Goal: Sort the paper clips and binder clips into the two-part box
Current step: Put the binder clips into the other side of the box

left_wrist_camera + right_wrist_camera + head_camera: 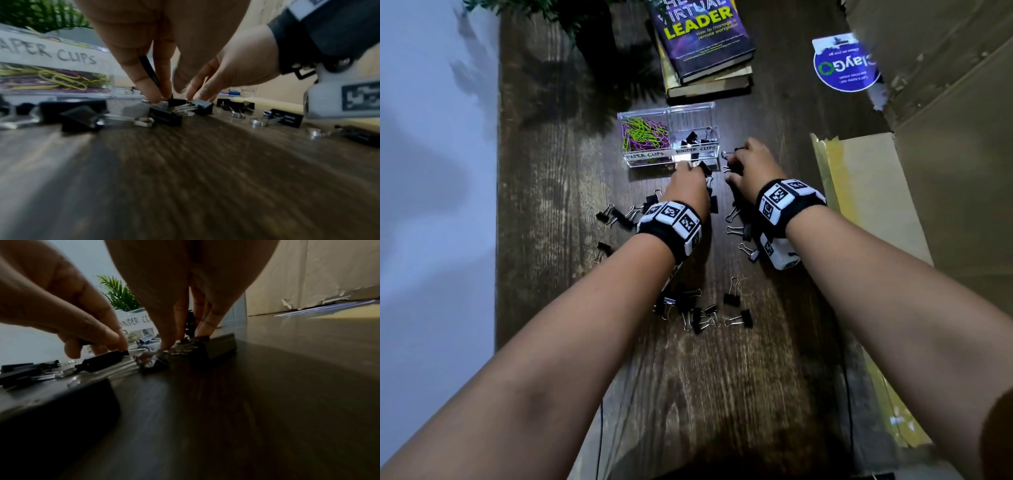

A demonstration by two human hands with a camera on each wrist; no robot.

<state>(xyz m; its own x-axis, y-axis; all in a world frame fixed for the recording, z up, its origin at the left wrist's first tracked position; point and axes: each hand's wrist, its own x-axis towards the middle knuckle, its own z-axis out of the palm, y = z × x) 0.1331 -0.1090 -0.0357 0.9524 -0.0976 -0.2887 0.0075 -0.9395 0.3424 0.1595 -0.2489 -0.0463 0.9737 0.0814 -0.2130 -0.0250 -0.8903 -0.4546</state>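
A clear two-part box (717,116) stands on the dark wooden table (571,274). Its left part, labelled PAPER CLIPS, holds colored paper clips (642,132); its right part, labelled BINDER CLIPS, holds a few black binder clips (693,138). Both hands reach down just in front of the box. My left hand (690,167) pinches a black binder clip (149,71), its fingertips (153,97) down among clips on the table. My right hand (732,164) grips a black binder clip (190,324) with its fingertips (166,345) on the wood.
Several loose binder clips (702,308) lie around and behind both wrists. A stack of books (705,44) and a plant (571,17) stand behind the box. Cardboard (945,154) and a blue sticker (846,65) lie to the right. The table's left edge borders a pale wall.
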